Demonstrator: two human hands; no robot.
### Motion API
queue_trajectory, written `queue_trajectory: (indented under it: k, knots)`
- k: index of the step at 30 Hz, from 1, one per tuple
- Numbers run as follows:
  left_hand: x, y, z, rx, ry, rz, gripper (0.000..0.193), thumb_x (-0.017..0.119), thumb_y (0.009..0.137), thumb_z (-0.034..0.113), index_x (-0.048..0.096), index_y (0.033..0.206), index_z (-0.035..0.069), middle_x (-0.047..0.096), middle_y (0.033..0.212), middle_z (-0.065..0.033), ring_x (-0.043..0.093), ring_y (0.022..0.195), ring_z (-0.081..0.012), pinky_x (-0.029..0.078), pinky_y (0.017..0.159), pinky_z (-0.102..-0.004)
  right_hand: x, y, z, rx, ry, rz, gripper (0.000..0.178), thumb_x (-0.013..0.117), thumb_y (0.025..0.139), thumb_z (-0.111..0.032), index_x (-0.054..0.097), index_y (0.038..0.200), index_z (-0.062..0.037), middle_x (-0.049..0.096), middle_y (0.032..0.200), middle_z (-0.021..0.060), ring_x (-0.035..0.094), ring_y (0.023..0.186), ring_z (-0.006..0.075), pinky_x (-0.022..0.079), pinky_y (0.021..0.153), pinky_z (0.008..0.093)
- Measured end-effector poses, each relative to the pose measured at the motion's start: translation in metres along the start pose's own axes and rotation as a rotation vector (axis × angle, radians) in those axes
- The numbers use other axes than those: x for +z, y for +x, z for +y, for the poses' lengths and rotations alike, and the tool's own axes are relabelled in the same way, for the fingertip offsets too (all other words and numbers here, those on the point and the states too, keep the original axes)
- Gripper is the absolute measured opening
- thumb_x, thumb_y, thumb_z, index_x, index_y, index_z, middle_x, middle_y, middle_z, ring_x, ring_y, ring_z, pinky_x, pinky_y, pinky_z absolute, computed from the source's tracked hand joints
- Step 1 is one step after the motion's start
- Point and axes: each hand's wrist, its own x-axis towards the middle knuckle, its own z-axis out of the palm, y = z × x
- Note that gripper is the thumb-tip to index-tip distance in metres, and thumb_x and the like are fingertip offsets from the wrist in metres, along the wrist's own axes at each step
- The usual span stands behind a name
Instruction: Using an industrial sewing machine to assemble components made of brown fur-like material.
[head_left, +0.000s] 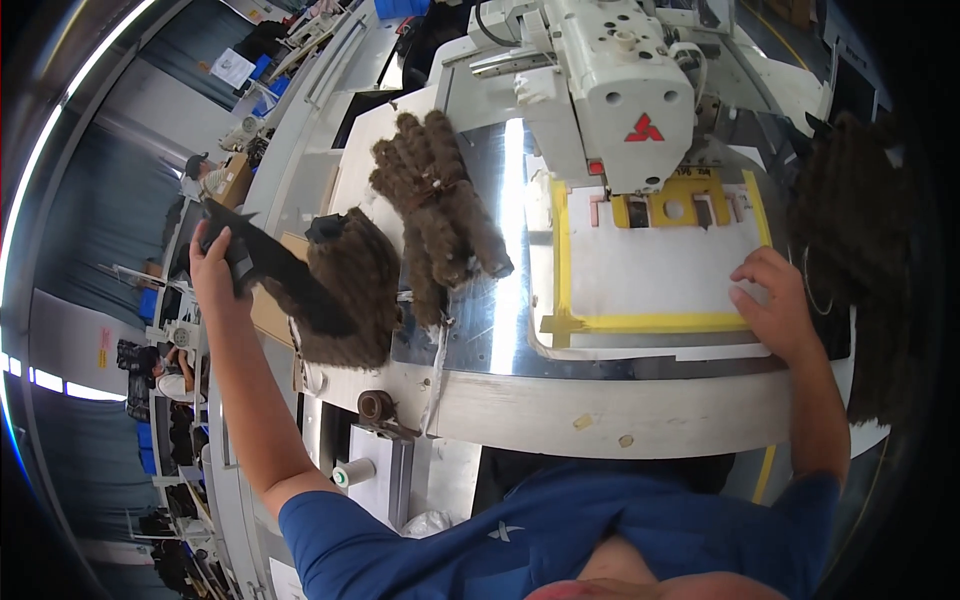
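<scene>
My left hand (212, 270) is raised at the left, its fingers closed on a dark fabric piece (290, 280) that hangs slanting down to the right. Behind that piece lies a stack of brown furry pieces (358, 290). My right hand (776, 300) lies at the right edge of a white sewing template (650, 270) bordered with yellow tape; its thumb and fingers are apart, with nothing seen between them. The head of a white sewing machine (630, 100) stands over the template's far side, where cut-out slots show in a yellow strip.
A tied bundle of brown furry rolls (440, 210) lies left of the template. Dark furry material (850, 220) hangs at the far right. A brown tape roll (376, 405) and a white thread spool (354, 472) are by the table's front edge (560, 405). Other people work far left.
</scene>
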Motion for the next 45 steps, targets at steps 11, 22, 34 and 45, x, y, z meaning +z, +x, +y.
queue_trajectory:
  k: [11, 22, 34, 45]
  knots:
    - [0.217, -0.213, 0.059, 0.210, -0.447, -0.255, 0.052, 0.061, 0.100, -0.002, 0.042, 0.148, 0.005, 0.064, 0.128, -0.0144, 0.066, 0.108, -0.0173, 0.057, 0.093, -0.0310, 0.035, 0.047, -0.169, -0.728, -0.106, 0.292, 0.053, 0.080, 0.081, -0.021, 0.065, 0.126, 0.0008, 0.063, 0.123, 0.0193, 0.065, 0.108, 0.0331, 0.055, 0.089, 0.0421]
    - [0.250, -0.224, -0.036, 0.166, -0.338, -0.529, 0.107, 0.064, 0.086, 0.080, 0.037, 0.152, -0.001, 0.062, 0.108, -0.0064, 0.063, 0.102, -0.0154, 0.050, 0.091, -0.0319, -0.045, 0.004, -0.118, -0.518, -0.081, 0.376, 0.046, 0.078, 0.073, 0.002, 0.072, 0.118, -0.0011, 0.074, 0.093, 0.0154, 0.071, 0.079, 0.0330, 0.057, 0.071, 0.0349]
    - [0.232, -0.251, -0.012, -0.270, -0.596, -1.164, 0.038, 0.085, 0.071, -0.006, 0.055, 0.092, 0.006, 0.066, 0.085, -0.0017, 0.062, 0.078, -0.0080, 0.049, 0.072, -0.0263, -0.044, -0.054, -0.069, 0.231, 1.095, 0.171, 0.027, 0.070, 0.090, 0.003, 0.070, 0.117, 0.0052, 0.075, 0.112, 0.0093, 0.070, 0.103, 0.0167, 0.055, 0.094, 0.0316]
    - [0.249, -0.269, -0.085, -0.694, -0.071, -1.380, 0.058, 0.074, 0.078, -0.008, 0.065, 0.135, -0.001, 0.073, 0.117, -0.0063, 0.068, 0.106, -0.0167, 0.052, 0.098, -0.0321, 0.023, -0.018, 0.023, 0.476, 0.953, -0.273, 0.041, 0.079, 0.087, -0.003, 0.066, 0.125, 0.0074, 0.071, 0.112, 0.0075, 0.066, 0.100, 0.0115, 0.053, 0.090, 0.0289]
